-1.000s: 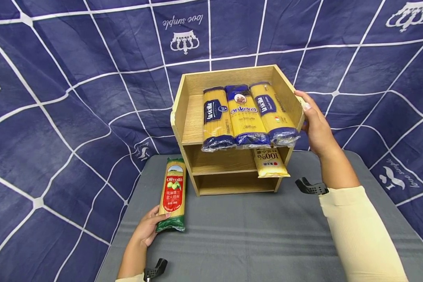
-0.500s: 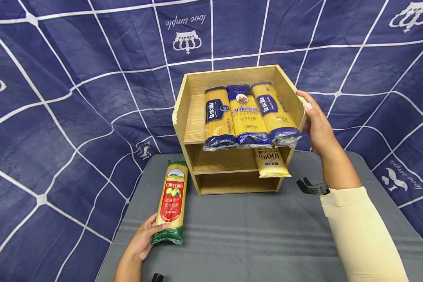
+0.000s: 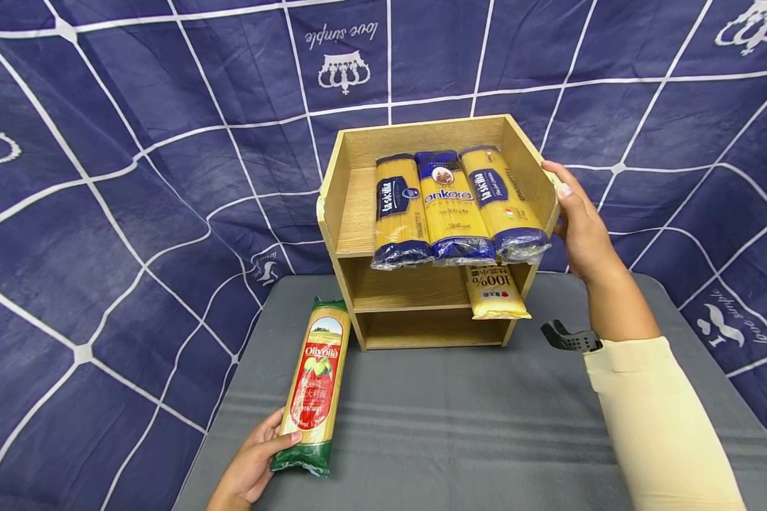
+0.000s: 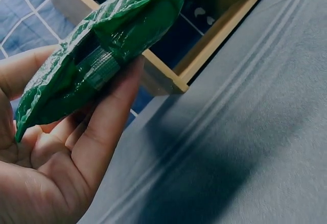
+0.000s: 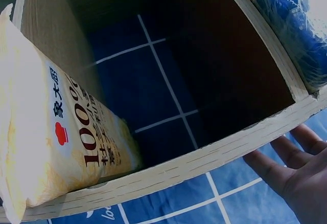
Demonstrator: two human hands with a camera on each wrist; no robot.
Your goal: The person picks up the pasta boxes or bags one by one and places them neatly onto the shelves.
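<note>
My left hand [image 3: 256, 454] grips the lower end of an Olivoilà spaghetti packet [image 3: 316, 376], red-labelled with green ends. Its thumb lies over the front; in the left wrist view, fingers support the green end [image 4: 102, 60] from beneath. The packet is tilted in front of the wooden shelf [image 3: 354, 220], left of centre. My right hand [image 3: 581, 227] holds the shelf's right side panel near its upper front edge, with some fingers hidden behind it in the head view. In the right wrist view, fingertips [image 5: 260, 162] touch the panel's outer face.
Three pasta packets lie side by side on the top tier, the ankara packet [image 3: 454, 206] in the middle. A yellow noodle packet [image 3: 497, 294] sticks out of the middle tier at right. Grey cloth [image 3: 434, 426] covers the table; a blue checked curtain [image 3: 230, 71] surrounds it.
The left hand has drawn the spaghetti packet towards me, and the packet appears larger and more tilted. The right hand keeps its place on the shelf. The view has shifted slightly.
</note>
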